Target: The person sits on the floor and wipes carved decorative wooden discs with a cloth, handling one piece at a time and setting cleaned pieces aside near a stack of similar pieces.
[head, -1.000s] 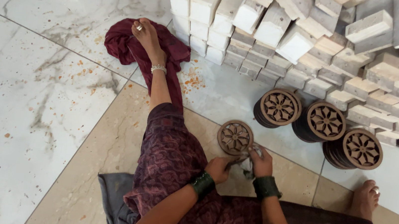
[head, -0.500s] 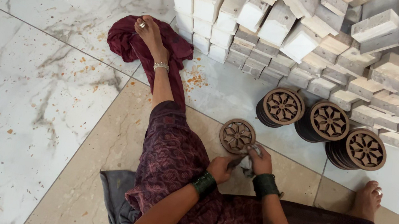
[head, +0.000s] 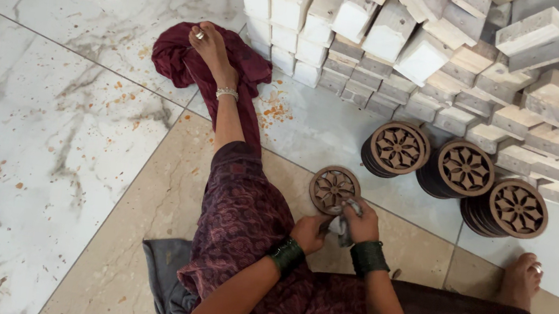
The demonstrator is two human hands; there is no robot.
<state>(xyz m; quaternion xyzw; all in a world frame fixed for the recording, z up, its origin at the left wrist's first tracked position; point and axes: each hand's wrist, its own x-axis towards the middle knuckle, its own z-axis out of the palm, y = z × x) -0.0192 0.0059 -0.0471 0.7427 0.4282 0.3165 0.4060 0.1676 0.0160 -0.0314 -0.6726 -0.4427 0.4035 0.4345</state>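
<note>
Between your knees, on the beige floor tile [head: 144, 233], your two hands meet at the near edge of a round carved wooden disc [head: 334, 188]. Your left hand [head: 308, 232] has its grip closed on the disc's near-left rim. Your right hand [head: 358, 223] has its grip closed around a small grey piece [head: 341, 228] that you press against the disc; what that piece is, you cannot tell from this view. Being round, the disc has no long axis; its flower-patterned face tilts up toward you, its far edge higher than the near one.

Farther off to the right, three stacks of similar discs [head: 460, 169] lie on their edges in a row, faces turned your way, each just beside the next. Behind them, one large heap of pale rectangular blocks [head: 444, 63] fills the far right of the scene.

Your left leg stretches out to the far left, its foot [head: 209, 47] resting on one crumpled maroon cloth [head: 171, 60]. Your other foot [head: 519, 279] shows near the right. A grey cloth [head: 164, 277] lies under you at the near left.
</note>
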